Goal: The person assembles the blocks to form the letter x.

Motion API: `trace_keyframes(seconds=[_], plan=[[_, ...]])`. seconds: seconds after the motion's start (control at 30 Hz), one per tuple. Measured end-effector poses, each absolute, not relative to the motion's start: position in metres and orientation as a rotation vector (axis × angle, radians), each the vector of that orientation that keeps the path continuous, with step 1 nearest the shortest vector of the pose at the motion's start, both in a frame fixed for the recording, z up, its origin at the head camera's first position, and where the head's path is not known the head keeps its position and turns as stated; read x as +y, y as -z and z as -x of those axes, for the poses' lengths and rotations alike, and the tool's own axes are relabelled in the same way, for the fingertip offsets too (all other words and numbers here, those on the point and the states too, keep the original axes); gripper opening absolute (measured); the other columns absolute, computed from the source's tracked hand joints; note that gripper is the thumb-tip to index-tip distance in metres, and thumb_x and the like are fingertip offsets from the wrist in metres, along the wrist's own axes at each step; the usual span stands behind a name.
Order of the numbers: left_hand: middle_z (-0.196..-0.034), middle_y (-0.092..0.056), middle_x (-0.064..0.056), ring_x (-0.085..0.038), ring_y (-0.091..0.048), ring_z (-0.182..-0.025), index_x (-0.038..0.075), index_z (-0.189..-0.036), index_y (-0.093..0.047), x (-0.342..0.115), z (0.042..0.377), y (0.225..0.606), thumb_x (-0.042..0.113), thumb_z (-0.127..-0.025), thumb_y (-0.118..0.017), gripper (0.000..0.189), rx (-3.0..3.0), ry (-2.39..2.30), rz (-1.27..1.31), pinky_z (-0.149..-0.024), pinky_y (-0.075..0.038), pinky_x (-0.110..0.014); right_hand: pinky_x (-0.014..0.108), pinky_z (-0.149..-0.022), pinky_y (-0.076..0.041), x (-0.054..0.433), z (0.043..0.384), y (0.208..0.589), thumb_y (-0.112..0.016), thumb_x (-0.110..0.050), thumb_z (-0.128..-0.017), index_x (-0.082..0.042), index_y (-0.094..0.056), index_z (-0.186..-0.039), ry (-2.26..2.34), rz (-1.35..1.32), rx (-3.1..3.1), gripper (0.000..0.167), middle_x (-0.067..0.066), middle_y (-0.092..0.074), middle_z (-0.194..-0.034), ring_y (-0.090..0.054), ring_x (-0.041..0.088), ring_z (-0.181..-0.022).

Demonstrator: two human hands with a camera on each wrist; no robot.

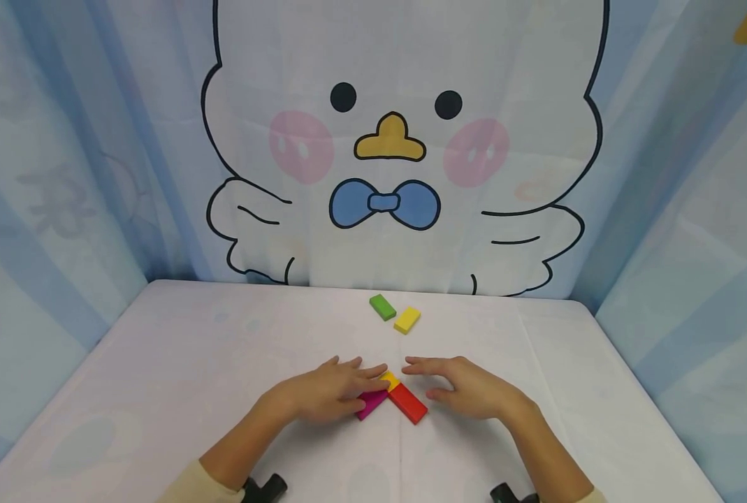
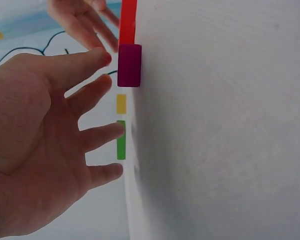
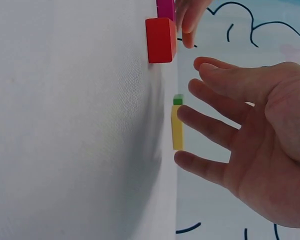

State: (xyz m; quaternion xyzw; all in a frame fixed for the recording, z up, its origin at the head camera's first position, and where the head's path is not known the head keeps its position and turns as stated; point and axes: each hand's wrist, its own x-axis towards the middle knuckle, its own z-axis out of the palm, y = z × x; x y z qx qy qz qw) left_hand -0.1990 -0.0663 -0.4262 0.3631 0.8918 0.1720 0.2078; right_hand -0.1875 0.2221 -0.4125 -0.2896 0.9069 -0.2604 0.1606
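Observation:
Three flat blocks lie together on the white table: a magenta block (image 1: 373, 403), a yellow-orange block (image 1: 390, 381) and a red block (image 1: 407, 403). The magenta and red ones slant apart from the yellow-orange one, like a wide V. My left hand (image 1: 329, 392) is spread over the magenta block's side, fingers stretched, and partly covers it in the head view; its palm shows bare in the left wrist view. To the right of the red block (image 3: 160, 41) hovers my right hand (image 1: 474, 388), fingers extended and apart, holding nothing.
Farther back on the table (image 1: 222, 335) lie a green block (image 1: 382, 307) and a yellow block (image 1: 407, 321), close to each other. A curtain (image 1: 537, 140) with a cartoon figure hangs behind the table's rear edge, and more curtain closes in both sides.

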Motion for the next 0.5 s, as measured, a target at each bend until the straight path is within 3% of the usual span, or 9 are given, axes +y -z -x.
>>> trace_keyframes(seconds=[0.2, 0.5], plan=[[-0.169, -0.032, 0.016, -0.038, -0.024, -0.160, 0.042, -0.157, -0.044, -0.0634, 0.1962, 0.4297, 0.034, -0.104, -0.062, 0.056, 2.456, -0.484, -0.970, -0.123, -0.016, -0.074, 0.058, -0.118, -0.040, 0.2248, 0.1882, 0.4134, -0.066, -0.011, -0.101, -0.020, -0.061, -0.147, 0.740, 0.830, 2.594, 0.048, 0.000, -0.050, -0.160, -0.048, 0.028, -0.148], [-0.170, -0.030, 0.017, -0.038, -0.023, -0.160, 0.044, -0.156, -0.045, -0.0626, 0.1945, 0.4305, 0.032, -0.103, -0.064, 0.057, 2.446, -0.482, -0.941, -0.121, -0.014, -0.076, 0.060, -0.117, -0.041, 0.2261, 0.1899, 0.4116, -0.067, -0.014, -0.101, -0.020, -0.061, -0.147, 0.745, 0.779, 2.583, 0.047, 0.000, -0.051, -0.160, -0.048, 0.030, -0.148]])
